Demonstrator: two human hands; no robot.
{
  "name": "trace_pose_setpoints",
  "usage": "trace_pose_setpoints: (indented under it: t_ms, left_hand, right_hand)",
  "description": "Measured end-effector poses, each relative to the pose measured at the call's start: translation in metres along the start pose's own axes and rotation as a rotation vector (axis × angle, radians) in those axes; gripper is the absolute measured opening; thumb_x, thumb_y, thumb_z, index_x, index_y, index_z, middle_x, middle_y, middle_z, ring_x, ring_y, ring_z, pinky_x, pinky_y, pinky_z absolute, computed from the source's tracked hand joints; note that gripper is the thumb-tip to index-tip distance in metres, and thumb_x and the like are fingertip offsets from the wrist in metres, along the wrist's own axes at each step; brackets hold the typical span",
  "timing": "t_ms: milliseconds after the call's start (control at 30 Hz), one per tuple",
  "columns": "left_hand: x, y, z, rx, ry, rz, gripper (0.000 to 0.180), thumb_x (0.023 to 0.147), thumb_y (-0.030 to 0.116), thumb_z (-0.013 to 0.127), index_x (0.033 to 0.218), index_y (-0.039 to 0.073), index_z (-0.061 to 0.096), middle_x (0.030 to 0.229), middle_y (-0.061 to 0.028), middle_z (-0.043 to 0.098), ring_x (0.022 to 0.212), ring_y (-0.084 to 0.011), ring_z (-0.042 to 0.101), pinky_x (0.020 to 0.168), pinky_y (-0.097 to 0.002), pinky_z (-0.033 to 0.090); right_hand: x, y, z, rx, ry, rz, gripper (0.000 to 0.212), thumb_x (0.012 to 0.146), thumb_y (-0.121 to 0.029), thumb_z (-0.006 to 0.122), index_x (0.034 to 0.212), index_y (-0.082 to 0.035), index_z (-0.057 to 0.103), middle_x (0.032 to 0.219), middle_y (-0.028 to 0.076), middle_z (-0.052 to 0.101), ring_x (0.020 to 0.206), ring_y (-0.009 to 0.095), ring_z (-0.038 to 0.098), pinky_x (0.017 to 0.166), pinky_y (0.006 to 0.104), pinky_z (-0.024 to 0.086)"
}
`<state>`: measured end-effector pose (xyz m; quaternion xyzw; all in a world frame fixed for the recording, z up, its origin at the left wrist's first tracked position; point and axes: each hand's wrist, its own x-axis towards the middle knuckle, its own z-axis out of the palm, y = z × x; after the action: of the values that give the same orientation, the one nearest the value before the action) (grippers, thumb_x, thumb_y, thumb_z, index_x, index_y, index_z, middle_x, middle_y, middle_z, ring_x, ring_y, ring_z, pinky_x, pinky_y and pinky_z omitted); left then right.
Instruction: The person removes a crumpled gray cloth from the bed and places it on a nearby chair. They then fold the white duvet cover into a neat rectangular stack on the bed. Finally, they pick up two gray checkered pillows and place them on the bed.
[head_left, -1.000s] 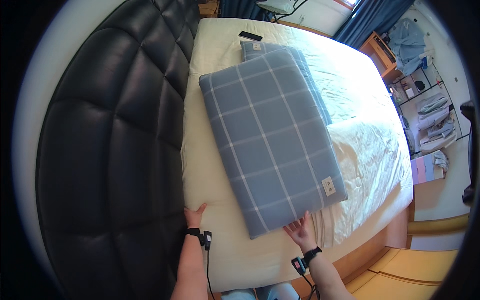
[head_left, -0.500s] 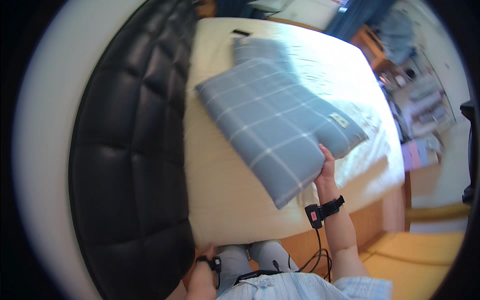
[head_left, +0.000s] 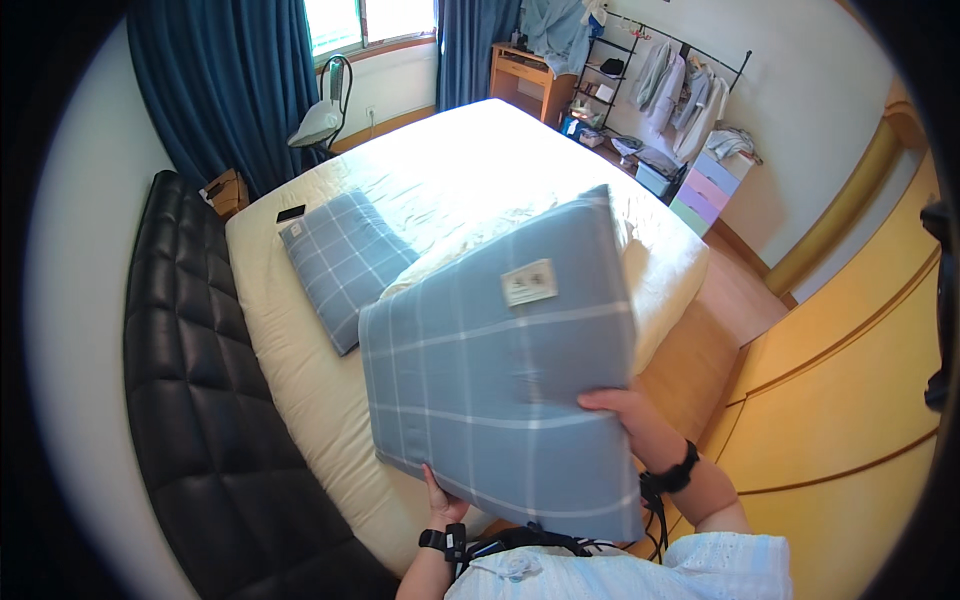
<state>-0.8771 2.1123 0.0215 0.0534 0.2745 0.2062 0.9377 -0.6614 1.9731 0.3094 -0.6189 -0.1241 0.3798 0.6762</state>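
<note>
Close in front of my body I hold a blue-grey pillow (head_left: 470, 370) with white checked lines and a pale sewn label, tilted up above the bed. My right hand (head_left: 622, 405) grips its right edge, thumb on the face towards me and the other fingers hidden behind. At the lower left edge my left hand (head_left: 441, 500) pinches the pillow, thumb up against the cloth. A second pillow (head_left: 352, 250) of the same pattern lies flat on the cream sheet (head_left: 300, 400), partly covered by the held one. Both wrists carry black straps.
A phone (head_left: 291, 214) lies beyond the second pillow. Along the left runs a padded black headboard (head_left: 190, 390). Yellow wardrobe doors (head_left: 850, 410) stand at the right. Farther off are a chair (head_left: 325, 115), a desk (head_left: 525, 75), a clothes rack (head_left: 680, 90) and pastel drawers (head_left: 708, 185).
The pillow has come up off the bed towards me and tilted upright. My left hand has risen from beside my legs to grip it. The view has swung to show more room.
</note>
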Motion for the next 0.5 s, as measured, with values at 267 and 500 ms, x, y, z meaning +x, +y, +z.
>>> trace_pose_setpoints:
  t_ms: [267, 500]
  left_hand:
    - [0.106, -0.002, 0.151, 0.477, -0.421, -0.029, 0.054, 0.089, 0.029, 0.048, 0.135, 0.012, 0.026, 0.130, -0.0094, 0.042, 0.114, -0.0228, 0.046, 0.097, -0.0399, 0.035]
    - [0.159, -0.032, 0.141, 1.091, 0.188, -0.237, 0.063, 0.084, 0.031, 0.056, 0.135, 0.008, 0.027, 0.117, -0.0105, 0.052, 0.104, -0.0180, 0.052, 0.084, -0.0316, 0.042]
  right_hand:
    - [0.022, -0.039, -0.224, 0.521, -0.070, -0.361, 0.041, 0.074, -0.031, 0.053, 0.101, 0.000, 0.056, 0.090, 0.012, 0.060, 0.084, 0.022, 0.058, 0.076, 0.0314, 0.048]
    - [0.119, -0.080, -0.370, -0.408, 0.897, -1.067, 0.040, 0.087, -0.032, 0.044, 0.114, -0.003, 0.048, 0.117, 0.012, 0.051, 0.102, 0.023, 0.051, 0.090, 0.0374, 0.041]
